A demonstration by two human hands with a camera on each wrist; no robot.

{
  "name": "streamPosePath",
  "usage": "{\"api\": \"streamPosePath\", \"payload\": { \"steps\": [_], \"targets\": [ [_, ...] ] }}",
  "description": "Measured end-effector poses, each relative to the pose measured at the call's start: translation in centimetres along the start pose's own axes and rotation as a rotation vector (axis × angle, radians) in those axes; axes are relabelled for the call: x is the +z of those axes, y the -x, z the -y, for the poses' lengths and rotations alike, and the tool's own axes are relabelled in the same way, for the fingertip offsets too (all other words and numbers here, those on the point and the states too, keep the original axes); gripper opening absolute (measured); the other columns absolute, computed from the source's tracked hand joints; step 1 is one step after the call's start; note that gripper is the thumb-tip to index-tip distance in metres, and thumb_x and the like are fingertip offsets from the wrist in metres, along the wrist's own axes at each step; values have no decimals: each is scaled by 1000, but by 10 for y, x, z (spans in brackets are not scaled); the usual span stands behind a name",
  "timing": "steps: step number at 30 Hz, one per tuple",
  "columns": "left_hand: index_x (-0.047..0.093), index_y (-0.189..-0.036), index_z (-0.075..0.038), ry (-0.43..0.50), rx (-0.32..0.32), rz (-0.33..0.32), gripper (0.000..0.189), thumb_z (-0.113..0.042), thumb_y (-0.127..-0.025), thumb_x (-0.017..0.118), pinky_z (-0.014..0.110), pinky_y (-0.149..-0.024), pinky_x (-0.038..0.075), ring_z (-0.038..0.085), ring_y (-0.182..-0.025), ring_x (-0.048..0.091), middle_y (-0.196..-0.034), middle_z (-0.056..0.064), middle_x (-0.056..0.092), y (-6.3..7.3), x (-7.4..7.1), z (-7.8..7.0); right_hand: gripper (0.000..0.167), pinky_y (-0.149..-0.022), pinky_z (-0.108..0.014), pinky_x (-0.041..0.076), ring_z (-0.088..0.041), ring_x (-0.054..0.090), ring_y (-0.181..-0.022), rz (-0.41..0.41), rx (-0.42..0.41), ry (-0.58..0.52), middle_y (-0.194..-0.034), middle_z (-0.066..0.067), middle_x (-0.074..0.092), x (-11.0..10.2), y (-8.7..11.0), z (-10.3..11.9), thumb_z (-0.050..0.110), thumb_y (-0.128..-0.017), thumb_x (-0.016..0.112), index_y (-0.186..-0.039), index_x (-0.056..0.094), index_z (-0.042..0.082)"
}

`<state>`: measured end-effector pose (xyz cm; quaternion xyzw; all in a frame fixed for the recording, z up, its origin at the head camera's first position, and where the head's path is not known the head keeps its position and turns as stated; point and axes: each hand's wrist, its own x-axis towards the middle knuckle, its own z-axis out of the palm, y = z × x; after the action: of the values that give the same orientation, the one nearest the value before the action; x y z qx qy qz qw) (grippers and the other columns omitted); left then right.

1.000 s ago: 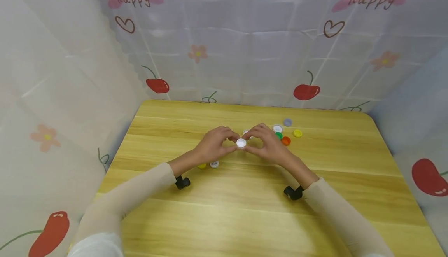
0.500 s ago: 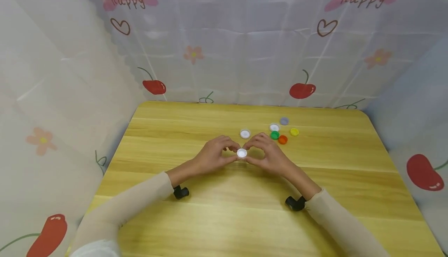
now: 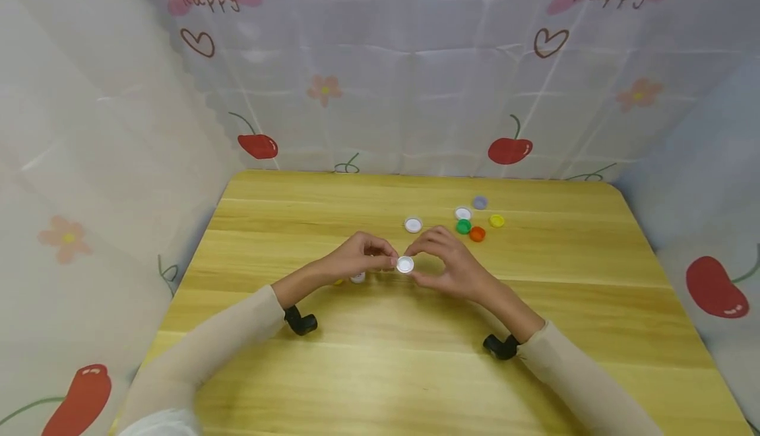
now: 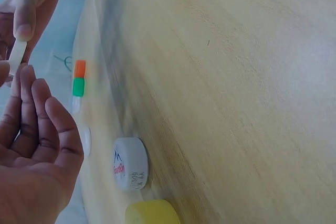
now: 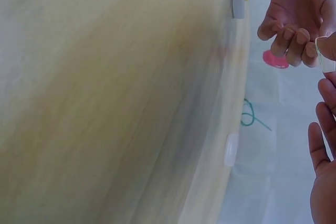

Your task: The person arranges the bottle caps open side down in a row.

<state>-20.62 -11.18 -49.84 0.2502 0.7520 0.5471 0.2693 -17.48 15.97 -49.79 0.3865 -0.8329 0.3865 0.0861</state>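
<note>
Curtain (image 3: pixel 380 60): printed with cherries, hearts, flowers and the word "happy"; it rises behind the counter (image 3: pixel 380 370) and along both sides.
Counter: pale wood-grained top with rounded far corners, carrying the loose caps.
Sleeves (image 3: pixel 204 337): beige, covering both forearms.
Right hand (image 3: pixel 464 268): grip parted about as wide as the held cap (image 3: pixel 405 264), thumb and forefinger on opposite sides of its rim, the other fingers loosely extended.
Left hand (image 3: pixel 353 256): grip narrow, thumb and fingertip pinching the held cap's left edge; the other fingers lie together, gently bent.
Black wrist devices (image 3: pixel 501 347): one under each wrist.
Far-right group: white cap (image 3: pixel 463 213), green cap (image 3: pixel 463 226) and orange cap (image 3: pixel 477 234) crowd together; the pale purple cap (image 3: pixel 479 202) and far yellow cap (image 3: pixel 497 221) lie near them.
Left pair: printed cap (image 4: pixel 131 163), lettered face up, just beside the nearer yellow cap (image 4: pixel 152 213); in the head view the left hand partly hides both.
Lone white cap (image 3: pixel 413 225): on the counter beyond the hands, a round white floor inside its raised rim.
Held cap: a shallow white cup, lifted above the counter between both hands; its hollow side faces the head camera and shows its own white floor.
</note>
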Motion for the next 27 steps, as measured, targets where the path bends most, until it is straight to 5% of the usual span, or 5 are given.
{"api": "streamPosePath", "payload": {
  "steps": [8,15,21,27],
  "targets": [
    [80,-107,-7,6,11,-1,18,-21,-101,69,32,-86,52,16,-88,63,-99,1,77,2,-1,3,32,-101,-37,50,-14,56,-114,14,-17,15,-115,7,74,4,-4,4,15,-85,92,-113,78,20],
    [79,-101,-16,-156,93,-139,6,-18,-98,74,29,-78,55,15,-85,65,-95,1,75,4,0,7,33,-107,-46,51,-18,59,-122,50,72,61,-125,6,74,8,-7,2,25,-92,88,-121,74,20],
    [77,-96,-21,-497,318,-286,7,-17,-91,78,27,-80,58,9,-86,66,-94,-8,73,9,5,3,18,-105,-46,54,-15,62,-120,119,325,-173,-122,8,73,6,-4,-3,36,-103,75,-118,75,28],
    [76,-98,-15,-816,621,-397,11,-15,-88,81,26,-80,59,12,-89,66,-93,-4,74,10,8,-3,19,-91,-34,55,-24,63,-101,154,464,-464,-117,-14,75,6,-4,-8,27,-111,63,-116,79,19]
  ]
}}
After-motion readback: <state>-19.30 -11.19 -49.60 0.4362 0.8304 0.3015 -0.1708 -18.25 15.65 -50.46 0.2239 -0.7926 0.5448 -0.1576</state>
